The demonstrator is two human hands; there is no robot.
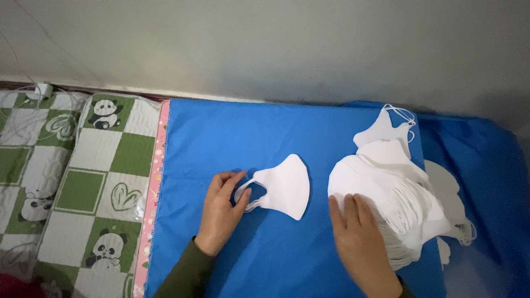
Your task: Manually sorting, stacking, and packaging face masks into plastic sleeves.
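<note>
Two bare hands work over a blue cloth (232,132) in the single head view, looking straight down. The left hand (222,212), at about seven o'clock from the picture's middle, pinches the ear loops of a single white mask (287,187) between thumb and fingertips; the mask lies flat on the cloth, just beside that hand at its two o'clock. The right hand (359,237), at five o'clock, lies flat with fingers spread lightly, pressing on the near edge of a tall, slumped stack of white masks (386,193) without gripping it. More masks trail off at three o'clock. A panda-print quilt (94,182) in green and white covers the nine o'clock side; a grey wall (276,44) fills twelve o'clock. The stack leans rightward, so it may slide if the pressing hand lifts; loose loops could also tangle.
</note>
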